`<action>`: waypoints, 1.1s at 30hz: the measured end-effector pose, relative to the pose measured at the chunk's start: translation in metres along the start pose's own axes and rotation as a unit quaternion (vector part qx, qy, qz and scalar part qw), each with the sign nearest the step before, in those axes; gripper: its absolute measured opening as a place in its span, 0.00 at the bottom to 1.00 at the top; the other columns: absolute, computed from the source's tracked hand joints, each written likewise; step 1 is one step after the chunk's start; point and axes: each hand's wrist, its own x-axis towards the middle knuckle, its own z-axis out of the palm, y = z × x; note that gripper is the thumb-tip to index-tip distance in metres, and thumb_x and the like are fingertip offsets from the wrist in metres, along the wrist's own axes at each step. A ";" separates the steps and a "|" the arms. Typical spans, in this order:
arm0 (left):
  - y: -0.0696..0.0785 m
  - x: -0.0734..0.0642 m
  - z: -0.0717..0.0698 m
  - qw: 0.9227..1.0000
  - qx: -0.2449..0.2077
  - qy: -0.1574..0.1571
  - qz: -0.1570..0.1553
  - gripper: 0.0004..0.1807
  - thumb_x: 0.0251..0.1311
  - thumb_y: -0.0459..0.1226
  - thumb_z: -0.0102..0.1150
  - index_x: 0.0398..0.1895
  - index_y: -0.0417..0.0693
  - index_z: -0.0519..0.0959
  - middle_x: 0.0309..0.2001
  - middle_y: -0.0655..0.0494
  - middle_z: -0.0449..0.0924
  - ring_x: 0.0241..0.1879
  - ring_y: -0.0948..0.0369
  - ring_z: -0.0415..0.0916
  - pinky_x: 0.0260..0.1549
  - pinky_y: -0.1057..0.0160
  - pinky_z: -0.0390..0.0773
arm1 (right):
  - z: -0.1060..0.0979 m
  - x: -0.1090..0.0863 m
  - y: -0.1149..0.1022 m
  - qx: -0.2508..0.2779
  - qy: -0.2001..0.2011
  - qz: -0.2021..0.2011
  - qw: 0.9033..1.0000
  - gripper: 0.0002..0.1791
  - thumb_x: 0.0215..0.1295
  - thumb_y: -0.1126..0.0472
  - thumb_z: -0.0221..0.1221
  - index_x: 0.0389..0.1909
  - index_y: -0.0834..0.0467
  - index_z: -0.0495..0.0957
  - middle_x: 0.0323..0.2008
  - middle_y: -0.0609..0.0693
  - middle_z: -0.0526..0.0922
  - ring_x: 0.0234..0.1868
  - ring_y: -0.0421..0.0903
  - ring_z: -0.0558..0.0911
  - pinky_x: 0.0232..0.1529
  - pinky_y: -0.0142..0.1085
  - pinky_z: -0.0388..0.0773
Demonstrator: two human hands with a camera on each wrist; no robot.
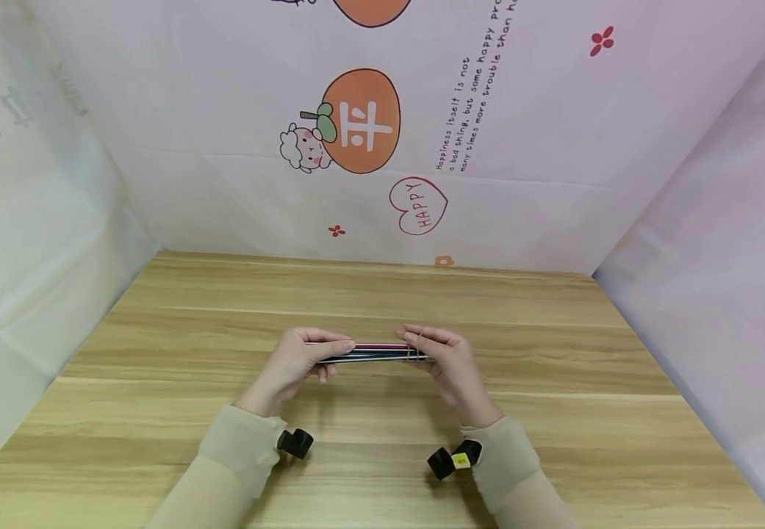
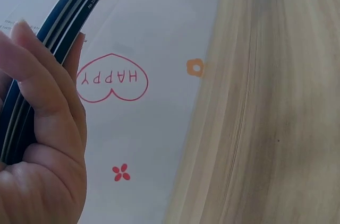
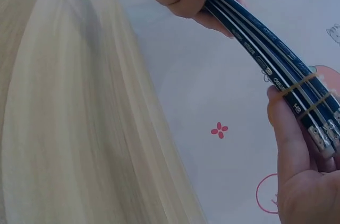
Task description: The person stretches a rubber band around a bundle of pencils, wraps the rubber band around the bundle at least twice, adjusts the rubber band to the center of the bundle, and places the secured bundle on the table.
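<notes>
A bundle of dark pencils, one of them with a reddish side, is held level above the wooden table. My left hand grips its left end, thumb on top and fingers beneath. At the other end my right hand holds the bundle between thumb and fingers. A thin tan rubber band crosses the pencils in two strands near their metal ferrules and erasers. In the head view part of the band seems to rise toward the right fingers. The pencils' left tips are hidden by the left hand.
The wood-grain table spreads under both hands. A white printed sheet hangs upright behind it, with more white sheeting at both sides. Black wrist cameras sit on tan wrist bands.
</notes>
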 end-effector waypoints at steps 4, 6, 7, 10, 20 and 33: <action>-0.001 0.000 -0.001 1.000 0.010 -0.004 0.003 0.11 0.57 0.33 0.69 0.41 0.35 0.86 0.33 0.50 0.88 0.15 0.66 0.75 0.14 0.72 0.75 | -0.003 0.001 -0.002 -0.004 -0.026 0.031 0.999 0.12 0.65 0.71 0.59 0.34 0.53 0.88 0.38 0.47 0.90 0.42 0.42 0.88 0.45 0.38 0.86; -0.002 0.001 -0.002 1.000 0.016 -0.005 0.003 0.12 0.57 0.33 0.69 0.41 0.34 0.86 0.34 0.46 0.88 0.15 0.66 0.75 0.14 0.72 0.75 | -0.004 0.002 -0.002 -0.005 -0.038 0.046 0.998 0.12 0.66 0.70 0.59 0.33 0.54 0.88 0.37 0.49 0.90 0.41 0.43 0.88 0.45 0.38 0.86; -0.002 0.001 -0.003 1.000 0.019 -0.006 0.003 0.12 0.57 0.33 0.69 0.42 0.33 0.86 0.35 0.45 0.88 0.15 0.66 0.75 0.14 0.72 0.75 | -0.005 0.002 -0.001 -0.007 -0.043 0.052 0.998 0.11 0.66 0.70 0.59 0.33 0.55 0.88 0.36 0.49 0.90 0.40 0.43 0.88 0.44 0.38 0.86; -0.004 0.002 -0.005 0.999 0.033 -0.010 0.004 0.13 0.57 0.33 0.69 0.42 0.32 0.85 0.33 0.46 0.88 0.15 0.67 0.75 0.14 0.72 0.75 | -0.007 0.003 0.000 -0.018 -0.057 0.073 0.996 0.09 0.68 0.69 0.58 0.35 0.59 0.87 0.36 0.51 0.89 0.39 0.45 0.88 0.43 0.38 0.86; -0.001 0.001 0.001 0.999 0.036 -0.032 -0.001 0.15 0.55 0.34 0.71 0.41 0.30 0.85 0.25 0.51 0.86 0.14 0.66 0.74 0.11 0.71 0.73 | -0.020 0.006 0.003 0.009 -0.110 0.122 0.986 0.09 0.71 0.64 0.56 0.39 0.58 0.86 0.39 0.50 0.89 0.42 0.43 0.88 0.44 0.34 0.86; -0.001 -0.003 0.004 0.997 -0.017 -0.074 0.014 0.06 0.57 0.31 0.67 0.30 0.52 0.88 0.25 0.55 0.86 0.13 0.67 0.72 0.11 0.73 0.70 | -0.001 -0.004 0.008 0.130 -0.168 0.151 0.965 0.11 0.68 0.53 0.62 0.40 0.56 0.87 0.41 0.47 0.88 0.45 0.38 0.86 0.49 0.26 0.82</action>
